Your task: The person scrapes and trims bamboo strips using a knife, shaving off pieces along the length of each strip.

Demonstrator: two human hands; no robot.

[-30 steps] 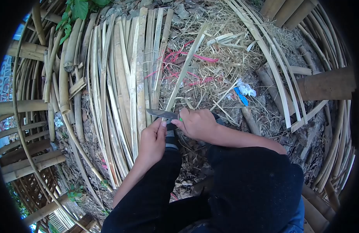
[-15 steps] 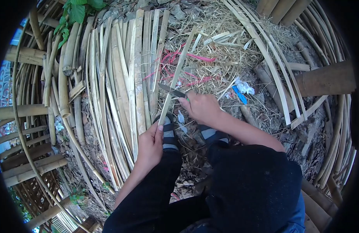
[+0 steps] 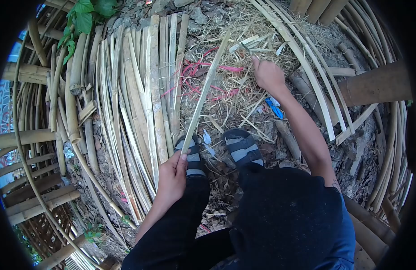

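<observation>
My left hand [image 3: 173, 177] is closed around the lower end of a narrow bamboo strip [image 3: 204, 93], which slants up and away from me above the ground. In my right hand [image 3: 269, 76] is a knife [image 3: 247, 48], held out to the right of the strip's far end. Its blade points up and left over pale shavings [image 3: 262, 33] and stands apart from the strip. The handle is mostly hidden by my fingers.
Many split bamboo strips [image 3: 127, 90] lie side by side on the left. Long bent strips [image 3: 302, 51] and a thick bamboo pole [image 3: 377, 87] are at the right. Pink string [image 3: 201, 67] and a blue wrapper [image 3: 274, 108] lie among the shavings. My sandals [image 3: 241, 146] are below.
My right hand has moved the knife up and right, off the strip's middle to beyond its far end. My left hand keeps its grip on the bamboo strip, nearly unmoved.
</observation>
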